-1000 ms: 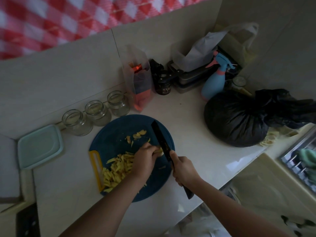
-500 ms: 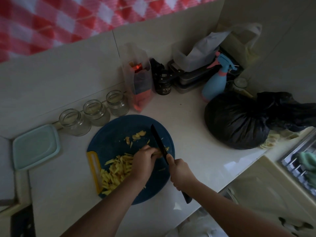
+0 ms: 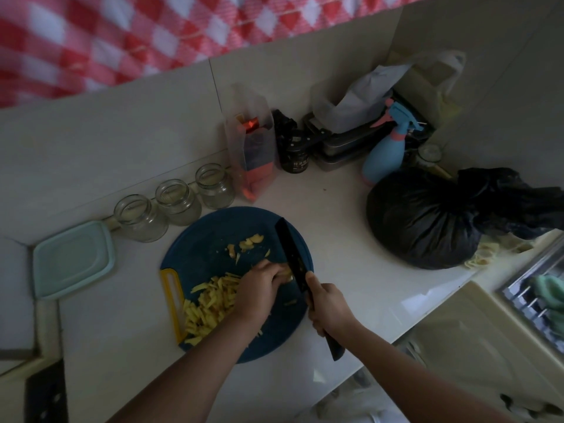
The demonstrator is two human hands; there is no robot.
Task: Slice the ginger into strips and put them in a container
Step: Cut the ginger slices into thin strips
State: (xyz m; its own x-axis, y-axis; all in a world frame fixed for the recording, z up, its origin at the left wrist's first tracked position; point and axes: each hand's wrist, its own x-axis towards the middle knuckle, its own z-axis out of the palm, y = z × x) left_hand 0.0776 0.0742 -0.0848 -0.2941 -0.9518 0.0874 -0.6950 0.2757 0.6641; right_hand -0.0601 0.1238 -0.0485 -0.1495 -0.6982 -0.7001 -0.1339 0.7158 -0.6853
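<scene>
Step in hand: slicing. Left hand [image 3: 259, 288] curls over the ginger [image 3: 287, 274] near the board's [image 3: 213, 233] right edge. Right hand [image 3: 328, 306] grips the knife [image 3: 290, 254], blade against the ginger. Strips [image 3: 210, 303] lie by the left edge. Next cut likely requires fingertips kept off the blade.

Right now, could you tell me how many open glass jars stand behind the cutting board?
3, in a row along the wall: the left jar, the middle jar, the right jar. None appears hidden.

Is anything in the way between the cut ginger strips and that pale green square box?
Only the yellow handle of the round blue cutting board lies between the ginger strips and the pale green square box, then white counter.
</scene>
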